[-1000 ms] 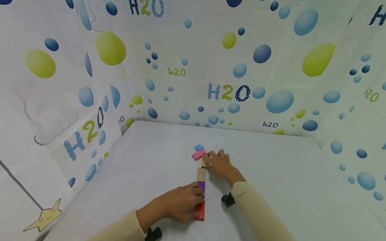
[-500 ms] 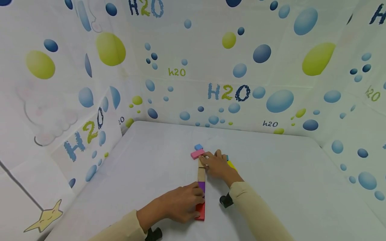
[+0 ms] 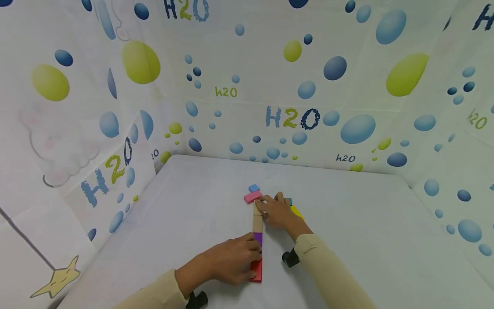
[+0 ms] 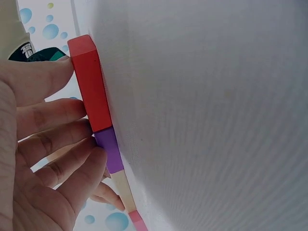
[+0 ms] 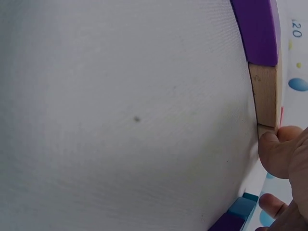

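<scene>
My left hand (image 3: 233, 259) rests over the near end of a row of blocks, its thumb and fingertips on a red block (image 4: 94, 91) and the purple block (image 4: 109, 148) beyond. A plain wooden block (image 5: 265, 94) follows the purple one. At the row's far end my right hand (image 3: 278, 212) pinches a second plain wooden block (image 3: 257, 207), end to end with the first; the thumb hides most of it in the right wrist view. A pink block (image 3: 252, 197) lies aslant right at that far end.
A light blue block (image 3: 254, 188) sits behind the pink one. Beside the right hand lie a yellow block (image 3: 296, 212) and a teal block (image 3: 288, 201), partly covered. White cloth covers the table (image 3: 366, 236), with a patterned curtain (image 3: 247, 86) around it.
My right hand has moved slightly left with the far wooden block, and the gap to the nearer wooden block has closed. The pink block has shifted a little left. My left hand stays put.
</scene>
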A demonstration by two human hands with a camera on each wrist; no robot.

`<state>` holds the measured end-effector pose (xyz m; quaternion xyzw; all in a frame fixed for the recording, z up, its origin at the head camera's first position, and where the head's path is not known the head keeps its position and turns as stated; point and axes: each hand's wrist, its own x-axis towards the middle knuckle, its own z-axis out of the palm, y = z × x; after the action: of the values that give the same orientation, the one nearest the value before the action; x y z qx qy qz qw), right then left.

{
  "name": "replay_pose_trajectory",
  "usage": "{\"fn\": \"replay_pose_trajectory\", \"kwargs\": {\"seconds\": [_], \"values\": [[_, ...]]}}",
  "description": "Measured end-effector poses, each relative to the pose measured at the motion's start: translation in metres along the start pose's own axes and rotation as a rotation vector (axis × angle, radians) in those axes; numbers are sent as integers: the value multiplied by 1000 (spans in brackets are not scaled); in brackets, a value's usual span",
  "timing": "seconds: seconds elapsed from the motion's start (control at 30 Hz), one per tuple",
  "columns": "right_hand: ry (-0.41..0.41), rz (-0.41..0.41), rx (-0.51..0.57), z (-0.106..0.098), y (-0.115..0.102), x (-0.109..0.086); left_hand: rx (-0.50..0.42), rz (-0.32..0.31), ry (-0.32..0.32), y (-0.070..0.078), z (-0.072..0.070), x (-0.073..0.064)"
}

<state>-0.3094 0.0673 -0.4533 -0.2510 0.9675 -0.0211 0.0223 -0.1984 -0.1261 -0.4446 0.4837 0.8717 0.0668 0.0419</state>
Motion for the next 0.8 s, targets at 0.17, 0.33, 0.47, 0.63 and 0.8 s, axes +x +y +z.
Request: {"fn": "replay_pose_trajectory", "kwargs": {"seconds": [0.17,0.33,0.47,0.63,0.8], "values": [[-4,-5,1,-2,0,-3,-14,-21,-18,2,-1,1],[14,-5,19,-2,-1,-6,-12,-14,-13,3,-2,1],[37,-7,57,-1,-1,-8,-11,-6,-5,2,-2,0],[121,-7,34,2,5,-9,-12,-4,-1,2,-1,0],[236,-2,44,6,19,-11,-8,-7,5,1,0,0]]}}
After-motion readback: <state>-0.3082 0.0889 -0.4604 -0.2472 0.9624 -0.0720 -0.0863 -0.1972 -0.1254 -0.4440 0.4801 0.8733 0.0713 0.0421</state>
